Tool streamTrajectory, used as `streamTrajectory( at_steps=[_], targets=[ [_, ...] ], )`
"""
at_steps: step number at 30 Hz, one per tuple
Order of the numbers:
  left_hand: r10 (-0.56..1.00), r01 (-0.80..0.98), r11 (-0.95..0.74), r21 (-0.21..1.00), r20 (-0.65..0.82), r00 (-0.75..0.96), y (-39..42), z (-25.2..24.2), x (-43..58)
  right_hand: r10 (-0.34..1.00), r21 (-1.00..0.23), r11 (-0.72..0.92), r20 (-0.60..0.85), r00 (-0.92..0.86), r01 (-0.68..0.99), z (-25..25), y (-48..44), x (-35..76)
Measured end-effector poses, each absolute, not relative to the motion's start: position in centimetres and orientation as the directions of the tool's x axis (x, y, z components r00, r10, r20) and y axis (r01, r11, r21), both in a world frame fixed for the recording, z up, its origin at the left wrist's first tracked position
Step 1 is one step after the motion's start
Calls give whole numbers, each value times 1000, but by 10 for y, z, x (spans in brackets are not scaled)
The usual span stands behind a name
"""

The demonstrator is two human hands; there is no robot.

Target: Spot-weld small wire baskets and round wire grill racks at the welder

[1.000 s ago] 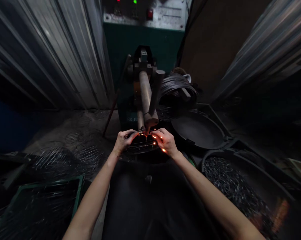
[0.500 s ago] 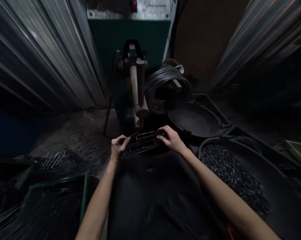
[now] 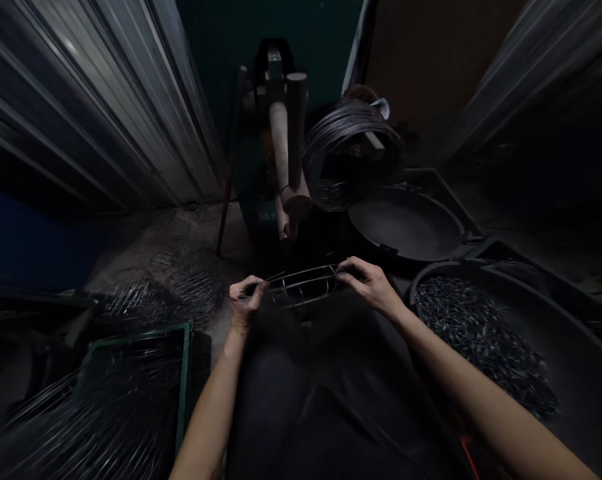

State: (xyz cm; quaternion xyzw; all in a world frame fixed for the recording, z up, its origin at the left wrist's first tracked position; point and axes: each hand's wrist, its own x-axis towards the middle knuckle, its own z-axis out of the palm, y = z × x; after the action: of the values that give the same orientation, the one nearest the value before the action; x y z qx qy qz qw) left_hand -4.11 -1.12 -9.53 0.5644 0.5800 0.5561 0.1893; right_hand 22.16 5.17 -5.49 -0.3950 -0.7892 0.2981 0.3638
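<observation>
Between my two hands is a thin metal wire rack (image 3: 305, 275), long and narrow, with a few crossing wires. My left hand (image 3: 247, 299) pinches its left end between thumb and fingers. At the right end, my right hand (image 3: 367, 280) grips it the same way. The rack hangs over my dark-clad lap, just in front of the welding machine's electrode arms (image 3: 291, 167). It touches neither arm as far as I can see. The dim light hides the finer wires.
A coil of wire (image 3: 353, 127) stands right of the machine. Two dark round pans follow: one (image 3: 405, 227) bare, one holding short metal pieces (image 3: 481, 340). At left, a green-rimmed crate (image 3: 187, 373) holds wires, with wire racks (image 3: 195, 293) on the floor. Corrugated metal walls (image 3: 121, 87) flank the spot.
The view has tipped downward and shifted left, so the machine's top is out of sight. The wire rack has turned somewhat in my hands, its crosswires now showing as curves. Both hands keep their grip.
</observation>
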Motion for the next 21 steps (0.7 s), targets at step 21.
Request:
streamTrajectory(
  at_steps=[21],
  targets=[
    [922, 816, -373, 442, 80, 378, 35, -5, -36, 648, -214, 745, 458, -608, 632, -44, 52, 170]
  ],
)
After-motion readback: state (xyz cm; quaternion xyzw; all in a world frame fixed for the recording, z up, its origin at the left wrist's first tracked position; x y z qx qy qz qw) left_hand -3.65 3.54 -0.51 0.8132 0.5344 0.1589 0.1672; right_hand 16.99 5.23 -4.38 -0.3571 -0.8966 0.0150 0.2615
